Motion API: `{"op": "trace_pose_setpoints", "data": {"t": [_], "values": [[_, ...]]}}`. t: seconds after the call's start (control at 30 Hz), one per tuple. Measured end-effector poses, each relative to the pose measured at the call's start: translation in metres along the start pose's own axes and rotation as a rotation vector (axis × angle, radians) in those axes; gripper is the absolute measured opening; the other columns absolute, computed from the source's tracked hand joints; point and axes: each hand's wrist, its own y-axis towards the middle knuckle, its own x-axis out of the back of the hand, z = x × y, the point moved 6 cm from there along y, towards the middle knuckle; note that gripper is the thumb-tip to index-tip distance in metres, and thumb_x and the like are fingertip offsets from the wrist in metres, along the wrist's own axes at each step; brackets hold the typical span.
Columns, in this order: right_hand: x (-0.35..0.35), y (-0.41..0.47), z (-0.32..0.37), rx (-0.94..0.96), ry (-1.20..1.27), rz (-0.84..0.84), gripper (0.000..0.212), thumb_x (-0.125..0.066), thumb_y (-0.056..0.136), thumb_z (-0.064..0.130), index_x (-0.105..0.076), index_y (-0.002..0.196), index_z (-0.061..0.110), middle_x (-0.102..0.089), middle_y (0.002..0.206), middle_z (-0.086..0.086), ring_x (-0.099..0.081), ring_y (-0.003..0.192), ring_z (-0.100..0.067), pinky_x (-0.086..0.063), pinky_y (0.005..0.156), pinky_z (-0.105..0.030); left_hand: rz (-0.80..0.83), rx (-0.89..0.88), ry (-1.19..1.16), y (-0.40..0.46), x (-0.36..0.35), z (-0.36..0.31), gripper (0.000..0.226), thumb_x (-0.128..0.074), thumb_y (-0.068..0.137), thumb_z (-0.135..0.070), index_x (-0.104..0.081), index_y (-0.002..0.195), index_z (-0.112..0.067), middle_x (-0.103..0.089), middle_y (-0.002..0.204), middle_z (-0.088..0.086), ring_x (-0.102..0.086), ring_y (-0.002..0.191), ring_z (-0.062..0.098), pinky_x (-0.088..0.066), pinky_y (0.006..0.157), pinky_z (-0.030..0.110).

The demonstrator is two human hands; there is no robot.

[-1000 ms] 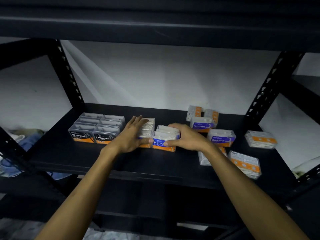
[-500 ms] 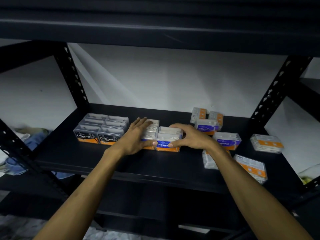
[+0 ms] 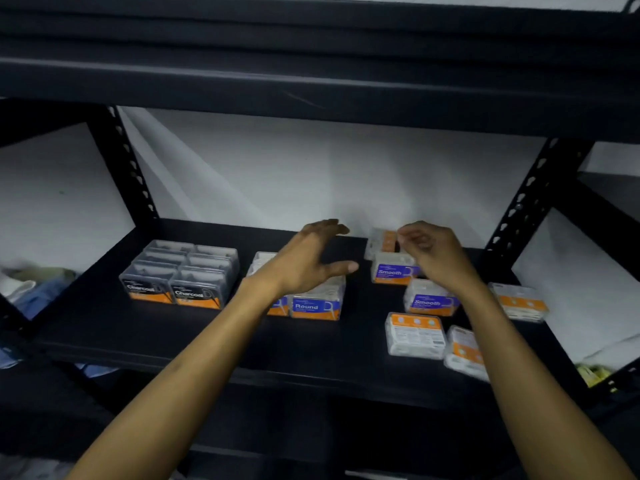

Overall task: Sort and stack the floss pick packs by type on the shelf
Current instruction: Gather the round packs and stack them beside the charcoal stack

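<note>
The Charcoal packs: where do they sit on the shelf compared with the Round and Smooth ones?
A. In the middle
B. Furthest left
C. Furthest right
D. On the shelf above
B. The Charcoal packs form a tidy block at the left end of the shelf, with the Round packs in the middle and the Smooth packs to the right.

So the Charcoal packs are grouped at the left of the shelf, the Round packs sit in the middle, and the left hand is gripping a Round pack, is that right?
Not quite. In the head view the left hand grips nothing: it hovers open above the Round packs. The rest holds: the Charcoal packs are grouped at the left of the shelf, with the Round packs in the middle.
</note>
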Motion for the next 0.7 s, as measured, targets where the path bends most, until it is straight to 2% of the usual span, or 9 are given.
{"op": "trace_pose_setpoints", "data": {"t": [0.07, 0.13, 0.27, 0.33, 0.37, 0.47, 0.57, 0.63, 0.7], "values": [[0.027, -0.002, -0.026, -0.043, -0.133, -0.046, 0.022, -0.057, 0.092, 0.001, -0.070, 0.107, 0.011, -0.071, 0.105, -0.004, -0.066, 0.095, -0.015, -0.047, 0.089, -0.024, 0.019, -0.047, -0.032, 0.016, -0.013, -0.023, 0.067, -0.068, 0.088, -0.050, -0.046, 0.146, -0.024, -0.039, 0.156, -0.003, -0.035, 0.142, 0.016, -0.031, 0.114, 0.028], [0.054, -0.008, -0.057, -0.128, -0.283, -0.025, 0.034, -0.053, 0.086, -0.009, -0.070, 0.112, 0.006, -0.069, 0.116, -0.012, -0.064, 0.107, -0.026, -0.042, 0.094, -0.024, 0.045, -0.102, -0.047, 0.031, -0.029, -0.046, 0.061, -0.070, 0.089, -0.043, -0.050, 0.143, -0.020, -0.047, 0.149, -0.002, -0.043, 0.135, 0.015, -0.033, 0.103, 0.018], [0.095, -0.048, -0.121, -0.463, -0.380, 0.165, 0.066, -0.072, 0.078, 0.005, -0.051, 0.139, 0.015, -0.055, 0.138, -0.009, -0.054, 0.124, -0.026, -0.039, 0.104, -0.027, 0.154, -0.153, -0.059, 0.060, -0.074, -0.079, 0.051, -0.068, 0.090, -0.043, -0.054, 0.135, -0.025, -0.049, 0.146, -0.001, -0.046, 0.132, 0.017, -0.038, 0.108, 0.028], [0.100, -0.068, -0.140, -0.541, -0.385, 0.205, 0.087, -0.082, 0.071, 0.017, -0.040, 0.147, 0.020, -0.049, 0.140, -0.008, -0.051, 0.125, -0.027, -0.041, 0.106, -0.034, 0.200, -0.157, -0.066, 0.070, -0.095, -0.088, 0.048, -0.067, 0.091, -0.042, -0.054, 0.135, -0.026, -0.051, 0.143, 0.000, -0.045, 0.131, 0.018, -0.040, 0.109, 0.034], [0.102, -0.075, -0.147, -0.538, -0.422, 0.195, 0.088, -0.083, 0.070, 0.020, -0.039, 0.146, 0.021, -0.047, 0.141, -0.008, -0.049, 0.126, -0.028, -0.041, 0.106, -0.037, 0.208, -0.171, -0.068, 0.075, -0.103, -0.097, 0.050, -0.067, 0.091, -0.042, -0.054, 0.136, -0.024, -0.053, 0.141, 0.002, -0.045, 0.131, 0.019, -0.041, 0.108, 0.035], [0.100, -0.080, -0.154, -0.407, -0.606, 0.088, 0.062, -0.076, 0.081, 0.022, -0.047, 0.136, 0.016, -0.048, 0.137, -0.009, -0.043, 0.126, -0.030, -0.038, 0.101, -0.044, 0.219, -0.225, -0.067, 0.086, -0.125, -0.118, 0.052, -0.067, 0.090, -0.043, -0.055, 0.137, -0.022, -0.052, 0.143, 0.003, -0.045, 0.131, 0.019, -0.038, 0.108, 0.031], [0.098, -0.073, -0.152, -0.347, -0.678, 0.039, 0.052, -0.071, 0.087, 0.032, -0.051, 0.133, 0.018, -0.049, 0.131, -0.008, -0.039, 0.124, -0.031, -0.037, 0.098, -0.047, 0.254, -0.252, -0.050, 0.092, -0.140, -0.130, 0.050, -0.066, 0.091, -0.043, -0.056, 0.135, -0.021, -0.051, 0.145, 0.002, -0.043, 0.135, 0.021, -0.037, 0.111, 0.037], [0.096, -0.067, -0.152, -0.326, -0.647, 0.037, 0.044, -0.066, 0.091, 0.038, -0.055, 0.130, 0.021, -0.052, 0.126, -0.007, -0.042, 0.120, -0.030, -0.039, 0.097, -0.047, 0.261, -0.257, -0.052, 0.094, -0.143, -0.132, 0.049, -0.066, 0.091, -0.042, -0.057, 0.135, -0.021, -0.051, 0.145, 0.002, -0.042, 0.135, 0.020, -0.037, 0.111, 0.037], [0.096, -0.062, -0.150, -0.317, -0.469, 0.000, 0.034, -0.059, 0.094, 0.044, -0.064, 0.121, 0.024, -0.060, 0.117, -0.004, -0.051, 0.112, -0.026, -0.045, 0.093, -0.043, 0.258, -0.249, -0.056, 0.094, -0.142, -0.130, 0.049, -0.066, 0.091, -0.042, -0.056, 0.135, -0.021, -0.052, 0.144, 0.002, -0.043, 0.134, 0.020, -0.038, 0.110, 0.035]]}}
